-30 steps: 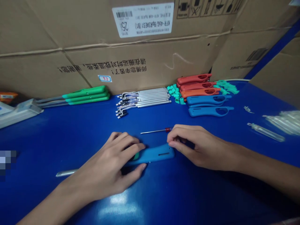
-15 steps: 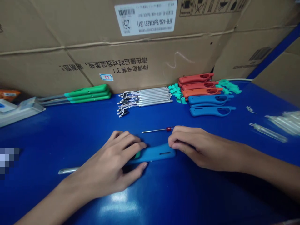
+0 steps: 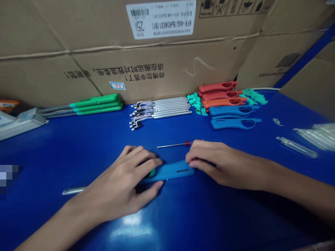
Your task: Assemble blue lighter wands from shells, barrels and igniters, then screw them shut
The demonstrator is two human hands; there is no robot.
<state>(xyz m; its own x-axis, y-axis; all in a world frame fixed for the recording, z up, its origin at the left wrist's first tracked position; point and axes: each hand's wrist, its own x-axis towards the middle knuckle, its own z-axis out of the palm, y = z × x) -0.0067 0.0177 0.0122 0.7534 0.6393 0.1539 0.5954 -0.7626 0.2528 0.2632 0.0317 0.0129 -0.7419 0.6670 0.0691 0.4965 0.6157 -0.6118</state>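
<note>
A blue long-neck lighter casing (image 3: 171,170) lies on the table in front of me, a narrow slot near its right end. My left hand (image 3: 131,179) covers its left part, fingers and thumb gripping it from both sides. A bit of green trigger (image 3: 152,172) shows beneath the index finger. Beyond the left wrist a silver metal tube (image 3: 74,190) sticks out; where it joins the casing is hidden. My right hand (image 3: 211,160) is closed, thumb and index finger pinching the casing's right end. Just behind lies a screwdriver (image 3: 172,145) with a red handle, partly covered by the right hand.
Green lighters (image 3: 96,104) and silver tubes with wires (image 3: 171,108) lie along the cardboard wall (image 3: 86,31). Blue casings (image 3: 231,123), red casings (image 3: 218,87) and turquoise caps (image 3: 196,103) are farther right. Clear tubes (image 3: 299,147) lie at far right, a power strip (image 3: 26,123) at left.
The view has shifted slightly. Thumb and index finger of my right hand have moved a little at the casing's right end; the left hand keeps its grip.
</note>
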